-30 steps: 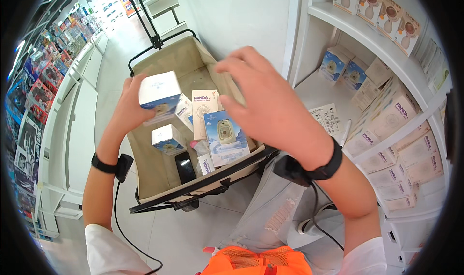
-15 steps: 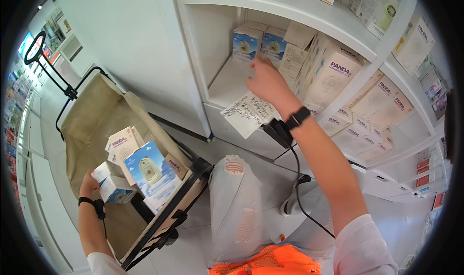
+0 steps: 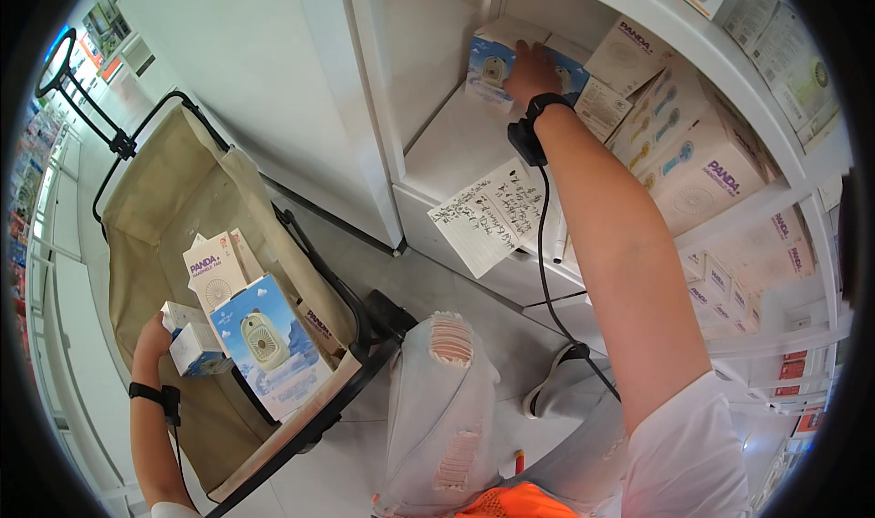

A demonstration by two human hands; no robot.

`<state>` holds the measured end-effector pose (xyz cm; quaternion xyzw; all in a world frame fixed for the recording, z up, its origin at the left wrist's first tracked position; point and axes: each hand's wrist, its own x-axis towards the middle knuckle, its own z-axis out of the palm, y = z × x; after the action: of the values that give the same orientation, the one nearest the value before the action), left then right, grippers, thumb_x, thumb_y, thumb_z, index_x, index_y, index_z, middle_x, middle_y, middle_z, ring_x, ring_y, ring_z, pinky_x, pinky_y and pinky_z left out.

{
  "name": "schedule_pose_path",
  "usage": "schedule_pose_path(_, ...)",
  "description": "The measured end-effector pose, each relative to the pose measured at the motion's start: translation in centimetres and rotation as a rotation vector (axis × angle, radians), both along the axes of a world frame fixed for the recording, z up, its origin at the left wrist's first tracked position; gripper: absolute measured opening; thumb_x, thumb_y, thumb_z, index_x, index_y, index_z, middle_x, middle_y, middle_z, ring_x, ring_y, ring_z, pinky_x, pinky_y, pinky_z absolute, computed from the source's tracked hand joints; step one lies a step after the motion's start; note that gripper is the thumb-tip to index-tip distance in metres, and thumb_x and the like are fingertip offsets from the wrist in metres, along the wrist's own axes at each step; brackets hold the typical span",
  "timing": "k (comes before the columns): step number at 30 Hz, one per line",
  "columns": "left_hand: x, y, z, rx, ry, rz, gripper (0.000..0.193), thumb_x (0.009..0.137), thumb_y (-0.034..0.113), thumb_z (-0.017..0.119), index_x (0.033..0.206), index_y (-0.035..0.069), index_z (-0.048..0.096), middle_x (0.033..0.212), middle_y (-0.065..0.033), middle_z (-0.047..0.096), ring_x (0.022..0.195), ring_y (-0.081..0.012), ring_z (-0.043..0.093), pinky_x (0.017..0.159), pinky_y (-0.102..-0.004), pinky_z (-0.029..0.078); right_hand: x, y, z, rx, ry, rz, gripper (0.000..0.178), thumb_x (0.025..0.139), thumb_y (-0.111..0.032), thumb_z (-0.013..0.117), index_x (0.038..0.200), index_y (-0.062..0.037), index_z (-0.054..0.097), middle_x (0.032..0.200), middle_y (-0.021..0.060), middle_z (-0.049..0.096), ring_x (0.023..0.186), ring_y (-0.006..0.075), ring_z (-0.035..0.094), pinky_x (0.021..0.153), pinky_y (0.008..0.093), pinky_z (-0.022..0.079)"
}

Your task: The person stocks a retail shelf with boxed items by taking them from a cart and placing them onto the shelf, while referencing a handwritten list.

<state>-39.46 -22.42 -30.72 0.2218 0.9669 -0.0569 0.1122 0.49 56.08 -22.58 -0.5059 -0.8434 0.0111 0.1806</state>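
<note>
Left hand [image 3: 153,338]: low inside the beige cart [image 3: 173,176] on the left, at the left side of a small white-and-blue box [image 3: 185,315]. Fingers partly hidden by the box; contact appears likely, but cannot tell whether this grip is clamped on it or merely resting. A second small box [image 3: 200,349], white on top and blue at the side, sits just beside it, on the near right.

Right hand [image 3: 531,71]: at the far side of the scene, inside the white shelf [image 3: 447,149], laid over two blue-fronted boxes standing side by side. Fingers bent over the top front edge, about where the left blue box [image 3: 492,70] meets the right blue box [image 3: 571,76] (the hand covers part of both). Cannot tell whether this grip is closed on either.

Cart, other contents: a large blue box [image 3: 271,347] with a fan picture, leaning, face up; a cream box [image 3: 214,270] just beyond it; a dark flat object [image 3: 252,395] partly under its near left edge.

Shelf, other contents: cream boxes [image 3: 706,190] stacked to the right; a handwritten sheet [image 3: 488,219] overhanging the near edge, with a white pen [image 3: 559,238] just right of it.
</note>
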Motion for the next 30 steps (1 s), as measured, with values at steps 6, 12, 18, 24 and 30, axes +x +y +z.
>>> schedule_pose_path(6, 2.2, 1.2, 2.4, -0.039, 0.035, 0.059, 0.039, 0.085, 0.003, 0.053, 0.121, -0.002, 0.068, 0.117, -0.029, 0.069, 0.113, -0.0439, 0.065, 0.097, -0.0466, 0.052, -0.4, 0.1, -0.2, 0.393, 0.039, 0.128, 0.059, 0.09, -0.02, 0.073, 0.143, -0.011, 0.048, 0.147, 0.0239, 0.044, 0.145, 0.0473, 0.037, 0.108, 0.0519, 0.049)
schedule_pose_path(12, 6.8, 5.1, 9.2, 0.083, -0.006, 0.029, 0.034, 0.084, 0.006, 0.057, 0.115, 0.0, 0.069, 0.115, -0.0286, 0.069, 0.108, -0.0454, 0.065, 0.094, -0.0475, 0.052, -0.8, -4.7, 2.5, -0.021, 0.144, 0.121, 0.052, 0.088, -0.014, 0.071, 0.136, -0.0035, 0.052, 0.146, 0.0275, 0.046, 0.133, 0.0471, 0.05, 0.104, 0.0538, 0.05)
schedule_pose_path(18, 19.5, 12.3, 20.2, 0.596, -0.115, -0.074, 0.035, 0.088, 0.013, 0.07, 0.121, 0.0, 0.065, 0.113, -0.0158, 0.069, 0.106, -0.0259, 0.066, 0.09, -0.0357, 0.053, 7.1, -20.1, 10.8, 0.205, 0.273, 0.237, 0.062, 0.079, -0.009, 0.074, 0.138, 0.0031, 0.056, 0.138, 0.0239, 0.051, 0.123, 0.0477, 0.053, 0.107, 0.0487, 0.045)
schedule_pose_path(24, 30.8, 13.8, 28.1, 0.875, -0.167, -0.546, 0.08, 0.076, 0.01, 0.085, 0.147, 0.009, 0.049, 0.142, -0.007, 0.058, 0.126, -0.0221, 0.057, 0.099, -0.0373, 0.049, 11.6, -36.4, 19.0, -0.082, 0.425, 0.884, 0.066, 0.074, 0.007, 0.075, 0.136, -0.0033, 0.058, 0.13, 0.0123, 0.055, 0.117, 0.0288, 0.059, 0.097, 0.0348, 0.049)
schedule_pose_path(30, 34.0, 11.9, 31.1, 0.694, 0.082, -0.727, 0.088, 0.064, 0.013, 0.088, 0.144, 0.007, 0.051, 0.13, -0.0153, 0.06, 0.117, -0.0387, 0.058, 0.099, -0.0409, 0.049, 5.1, -44.9, 19.3, -0.388, 0.505, 1.456, 0.066, 0.077, -0.002, 0.079, 0.138, -0.0004, 0.054, 0.133, 0.0169, 0.053, 0.12, 0.0345, 0.057, 0.1, 0.0384, 0.047)
